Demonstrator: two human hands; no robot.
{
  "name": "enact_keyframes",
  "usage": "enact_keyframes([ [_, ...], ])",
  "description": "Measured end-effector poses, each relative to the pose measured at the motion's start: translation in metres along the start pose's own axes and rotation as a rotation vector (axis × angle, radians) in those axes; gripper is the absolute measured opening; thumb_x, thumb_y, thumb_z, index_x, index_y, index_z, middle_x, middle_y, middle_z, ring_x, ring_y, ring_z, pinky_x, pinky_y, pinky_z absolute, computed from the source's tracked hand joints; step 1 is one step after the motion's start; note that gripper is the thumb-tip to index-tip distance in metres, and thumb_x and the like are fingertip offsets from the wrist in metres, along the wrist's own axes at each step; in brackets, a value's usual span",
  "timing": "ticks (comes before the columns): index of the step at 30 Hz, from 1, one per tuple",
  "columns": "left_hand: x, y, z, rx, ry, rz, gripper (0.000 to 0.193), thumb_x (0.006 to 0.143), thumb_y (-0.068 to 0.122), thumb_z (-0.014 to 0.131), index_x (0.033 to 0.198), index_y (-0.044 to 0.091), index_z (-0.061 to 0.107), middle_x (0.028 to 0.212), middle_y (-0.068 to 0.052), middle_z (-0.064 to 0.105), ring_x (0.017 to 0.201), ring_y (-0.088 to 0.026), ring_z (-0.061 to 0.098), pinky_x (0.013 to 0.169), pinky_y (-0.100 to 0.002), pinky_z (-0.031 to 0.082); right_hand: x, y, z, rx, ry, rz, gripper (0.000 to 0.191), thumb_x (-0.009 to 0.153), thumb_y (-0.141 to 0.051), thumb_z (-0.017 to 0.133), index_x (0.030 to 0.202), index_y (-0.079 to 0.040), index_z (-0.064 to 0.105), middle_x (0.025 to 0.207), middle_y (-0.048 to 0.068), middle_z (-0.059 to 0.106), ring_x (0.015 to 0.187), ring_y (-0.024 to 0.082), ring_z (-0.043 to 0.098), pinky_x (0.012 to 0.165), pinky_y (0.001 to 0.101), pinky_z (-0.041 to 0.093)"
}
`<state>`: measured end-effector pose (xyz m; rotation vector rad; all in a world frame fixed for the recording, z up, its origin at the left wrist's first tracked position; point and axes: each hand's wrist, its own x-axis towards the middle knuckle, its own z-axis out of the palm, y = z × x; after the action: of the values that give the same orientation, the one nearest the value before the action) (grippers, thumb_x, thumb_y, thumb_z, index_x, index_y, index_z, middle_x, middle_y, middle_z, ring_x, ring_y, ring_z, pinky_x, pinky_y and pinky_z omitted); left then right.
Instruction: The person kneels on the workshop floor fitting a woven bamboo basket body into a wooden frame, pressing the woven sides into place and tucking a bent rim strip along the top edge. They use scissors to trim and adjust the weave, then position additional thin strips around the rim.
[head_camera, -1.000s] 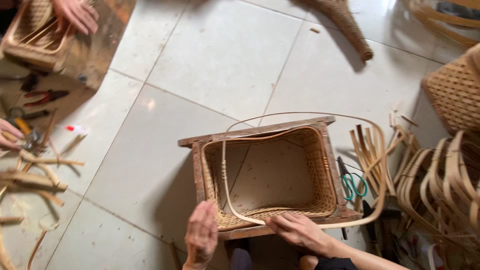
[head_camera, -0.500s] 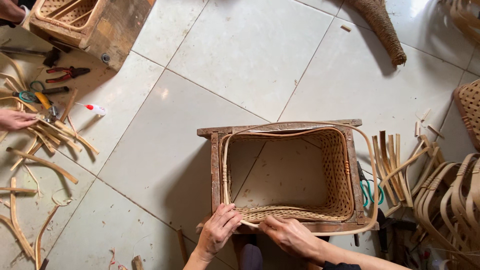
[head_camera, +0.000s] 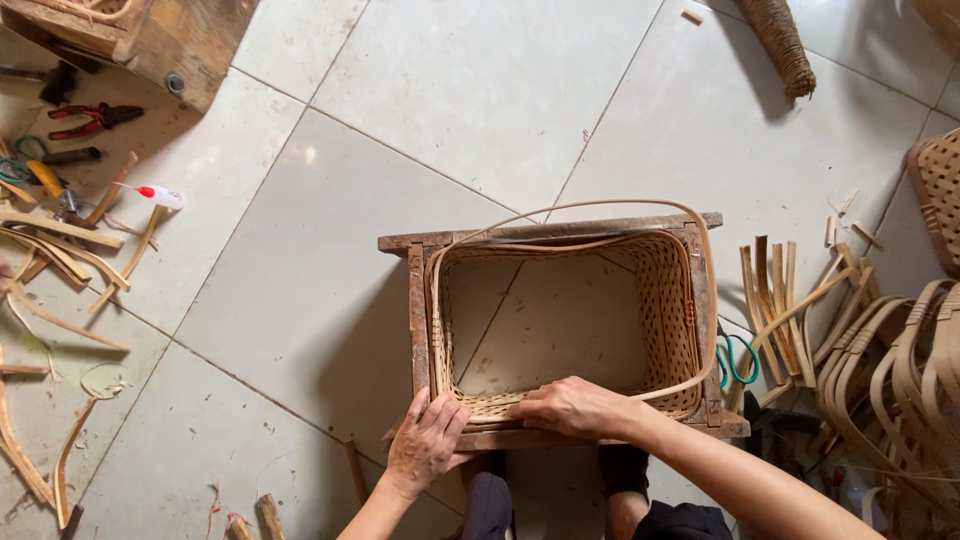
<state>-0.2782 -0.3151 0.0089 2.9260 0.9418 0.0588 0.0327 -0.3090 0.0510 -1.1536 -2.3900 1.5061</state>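
A rectangular woven rattan basket sits inside a dark wooden frame mould on the tiled floor, bottomless so the tiles show through. A long pale rattan strip loops around its rim, rising above the far edge. My left hand presses on the near left corner of the frame and rim. My right hand lies flat on the near rim, pinning the strip's end against the weave.
Bent rattan strips and green-handled scissors lie to the right. Red pliers, a small glue bottle and cane offcuts lie left. A wooden block stands top left, a woven cone top right.
The view has shifted so the basket sits more centred. My left hand has settled onto the near left corner, and my right hand has slid along the near rim onto the strip.
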Motion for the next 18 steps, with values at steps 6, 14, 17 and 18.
enact_keyframes([
  [6,-0.007,0.001,0.016,-0.042,0.118,-0.006,0.075,0.071,0.072,0.075,0.112,0.011,0.062,0.111,-0.004,0.063,0.118,-0.021,0.056,0.105,-0.044,0.03,0.004,-0.015,-0.008,0.251,0.014,0.01,0.031,0.098,-0.019,0.062,0.126,-0.007,0.069,0.114,0.016,0.075,0.096,0.034,0.074,0.085,0.044,0.059],
  [14,-0.007,-0.001,0.016,-0.084,0.102,0.014,0.071,0.074,0.074,0.072,0.105,0.011,0.062,0.103,-0.005,0.063,0.105,-0.02,0.058,0.094,-0.041,0.033,0.005,-0.011,0.002,0.287,0.016,0.053,0.029,0.098,-0.019,0.063,0.122,-0.007,0.07,0.114,0.015,0.075,0.101,0.032,0.073,0.088,0.0421,0.058],
  [17,-0.007,-0.003,0.013,-0.088,0.095,0.019,0.066,0.071,0.068,0.075,0.102,0.011,0.061,0.101,-0.004,0.063,0.103,-0.02,0.058,0.094,-0.041,0.034,-0.006,-0.007,-0.007,-0.013,0.174,-0.03,0.024,0.096,-0.022,0.066,0.115,-0.01,0.073,0.117,0.012,0.075,0.106,0.03,0.071,0.093,0.0482,0.052],
  [18,-0.007,-0.003,0.011,-0.086,0.1,0.018,0.066,0.069,0.067,0.076,0.102,0.012,0.062,0.101,-0.004,0.063,0.103,-0.02,0.058,0.093,-0.041,0.034,-0.01,-0.006,-0.013,-0.249,0.305,-0.131,0.021,0.093,-0.025,0.071,0.109,-0.013,0.076,0.119,0.01,0.075,0.108,0.028,0.071,0.097,0.054,0.048],
])
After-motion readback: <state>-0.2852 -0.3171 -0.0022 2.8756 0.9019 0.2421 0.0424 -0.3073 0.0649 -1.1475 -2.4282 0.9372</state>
